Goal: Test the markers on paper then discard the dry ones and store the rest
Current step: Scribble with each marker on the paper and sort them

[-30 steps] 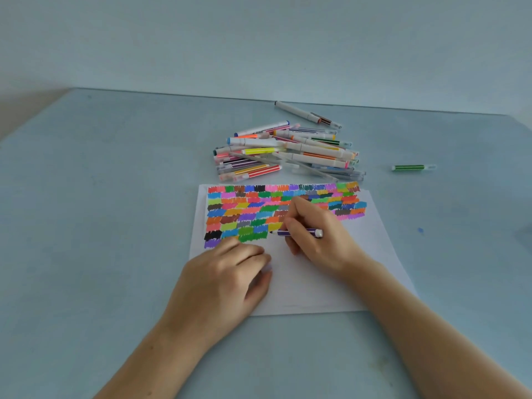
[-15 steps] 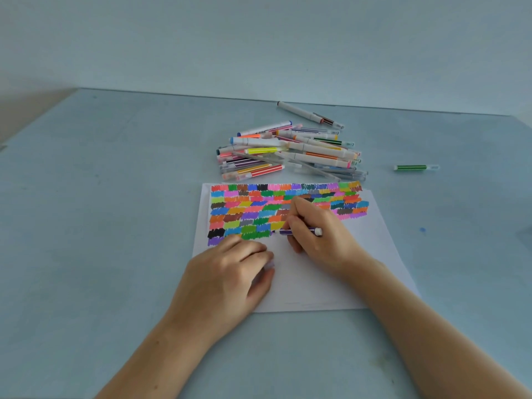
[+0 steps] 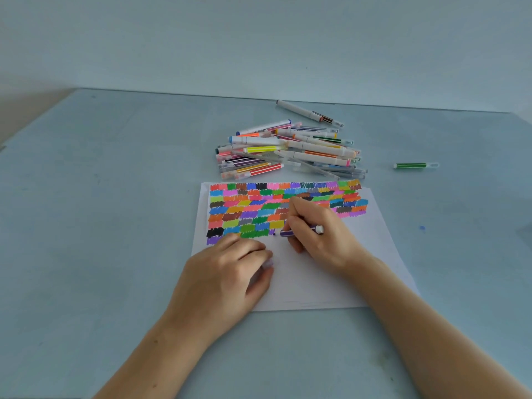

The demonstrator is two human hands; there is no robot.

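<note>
Right hand (image 3: 319,231) — we're gripping purple striped marker (image 3: 299,231), tip on white scribbled paper (image 3: 371,254); left hand (image 3: 227,280), fingers curled around translucent cap (image 3: 268,262), is pressing the sheet just beside.

Soft, even daylight, bright with a bluish cast; faint shadows under each hand; mild wide-angle bending at the edges, slight softness overall, no glare

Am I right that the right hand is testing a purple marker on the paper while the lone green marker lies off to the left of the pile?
Not quite: the head view shows the lone green marker lying to the right of the pile, not the left. The rest holds: the right hand is testing a purple marker on the paper.
</note>
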